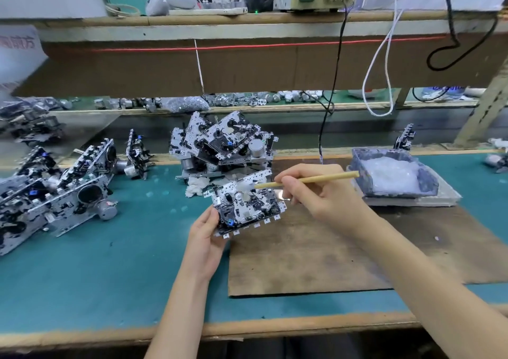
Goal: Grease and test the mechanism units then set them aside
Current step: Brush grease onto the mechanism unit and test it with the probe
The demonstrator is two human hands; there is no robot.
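1. Pinching a wooden stick (324,178), the right hand (316,196) aims its long axis leftward, the greasy tip touching the mechanism unit (247,207) at its far edge.
2. The left hand (206,235) grips that unit's near-left corner, holding it tilted over the tabletop (110,276).
3. Just right of the right hand lies the grease tray (398,193), so that hand is nearer for a refill.

The bench (110,276) has a teal top with a wooden front edge. A brown board (302,262) lies flat on its right half. Behind the board, a grey tray (398,194) of white grease sits on a pale slab (412,202). A heap of mechanism units (220,144) stands mid-bench, with a white rag (196,186) at its foot. A row of units (55,199) lies at the left.
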